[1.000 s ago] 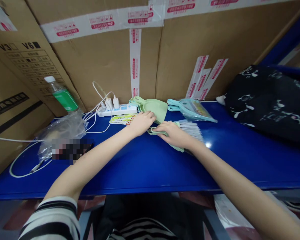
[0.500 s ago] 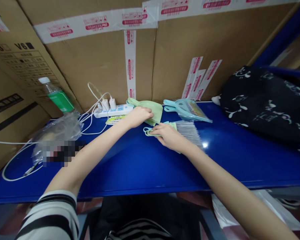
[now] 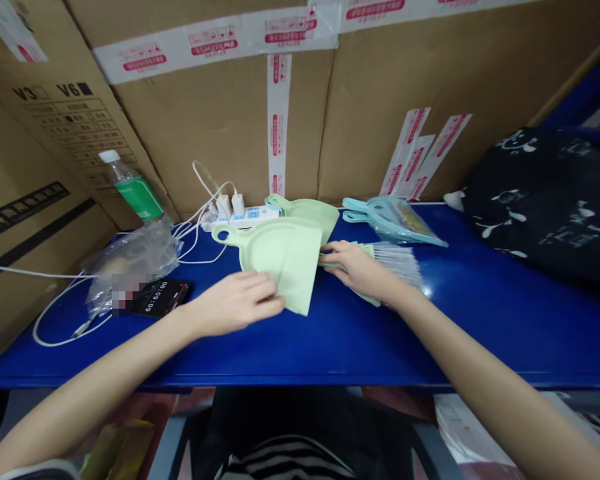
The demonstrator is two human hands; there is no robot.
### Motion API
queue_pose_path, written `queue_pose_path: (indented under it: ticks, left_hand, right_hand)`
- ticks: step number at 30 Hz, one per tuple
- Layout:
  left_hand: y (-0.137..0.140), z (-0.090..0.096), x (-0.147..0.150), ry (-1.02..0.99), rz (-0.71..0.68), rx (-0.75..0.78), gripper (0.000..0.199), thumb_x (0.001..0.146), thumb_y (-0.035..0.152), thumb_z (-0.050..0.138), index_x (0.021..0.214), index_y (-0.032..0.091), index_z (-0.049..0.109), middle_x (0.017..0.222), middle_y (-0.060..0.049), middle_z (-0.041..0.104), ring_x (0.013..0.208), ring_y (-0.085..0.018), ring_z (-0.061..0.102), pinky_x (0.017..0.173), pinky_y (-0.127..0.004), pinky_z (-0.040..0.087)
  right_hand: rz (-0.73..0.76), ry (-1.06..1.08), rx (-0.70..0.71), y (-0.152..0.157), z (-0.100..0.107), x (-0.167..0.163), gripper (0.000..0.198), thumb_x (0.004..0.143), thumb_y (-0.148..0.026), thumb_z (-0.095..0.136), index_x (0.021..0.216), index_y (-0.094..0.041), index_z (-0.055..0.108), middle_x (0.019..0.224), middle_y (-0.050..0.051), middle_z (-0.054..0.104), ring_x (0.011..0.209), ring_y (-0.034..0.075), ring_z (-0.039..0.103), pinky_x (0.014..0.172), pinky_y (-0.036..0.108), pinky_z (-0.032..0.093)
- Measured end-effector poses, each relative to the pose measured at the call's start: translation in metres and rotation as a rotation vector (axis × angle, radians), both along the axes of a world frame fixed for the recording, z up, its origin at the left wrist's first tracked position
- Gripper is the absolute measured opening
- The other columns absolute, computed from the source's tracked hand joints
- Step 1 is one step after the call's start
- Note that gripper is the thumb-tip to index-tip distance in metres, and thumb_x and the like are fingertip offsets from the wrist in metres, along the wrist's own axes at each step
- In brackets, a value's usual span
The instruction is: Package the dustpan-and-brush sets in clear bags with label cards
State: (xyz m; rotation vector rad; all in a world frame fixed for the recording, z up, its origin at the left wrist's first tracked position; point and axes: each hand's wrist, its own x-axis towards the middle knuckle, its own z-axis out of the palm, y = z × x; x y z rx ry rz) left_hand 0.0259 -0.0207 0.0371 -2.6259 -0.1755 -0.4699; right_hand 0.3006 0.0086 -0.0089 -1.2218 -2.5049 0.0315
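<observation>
My left hand [image 3: 245,300] is closed on the near edge of a light green dustpan [image 3: 280,257], tilted up off the table with its looped handle to the left. Behind it, partly hidden, lies a second green dustpan [image 3: 325,212]. My right hand [image 3: 357,268] is wrapped round the handle end of a green hand brush [image 3: 373,249], whose pale bristles [image 3: 400,262] point right. More than one brush may lie stacked there; my hand hides part of them. Just beyond the right hand lies a light blue dustpan [image 3: 375,217] with a clear plastic bag over it.
On the left of the blue table [image 3: 220,363] are a power strip [image 3: 263,215] with white cables, a green-labelled bottle [image 3: 139,195], a crumpled plastic bag [image 3: 145,250] and a phone [image 3: 160,297]. A black patterned bag [image 3: 545,207] sits right. Cardboard boxes [image 3: 220,120] stand behind.
My left hand has lifted one green dustpan off the other and brought it nearer and left. My right hand stays at the brush. The view has turned slightly left.
</observation>
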Motion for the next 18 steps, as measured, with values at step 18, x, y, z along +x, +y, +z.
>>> queue_pose_path:
  ticks: [18]
  left_hand:
    - [-0.021, -0.049, -0.010, -0.039, -0.082, -0.231, 0.026, 0.097, 0.009, 0.039, 0.090, 0.013, 0.064, 0.072, -0.001, 0.061, 0.064, -0.013, 0.055, 0.058, -0.026, 0.045]
  right_hand:
    - [0.131, 0.002, -0.072, -0.014, 0.045, -0.070, 0.030, 0.092, -0.012, 0.045, 0.109, -0.015, 0.069, 0.089, 0.010, 0.064, 0.085, 0.023, 0.059, 0.075, 0.035, 0.041]
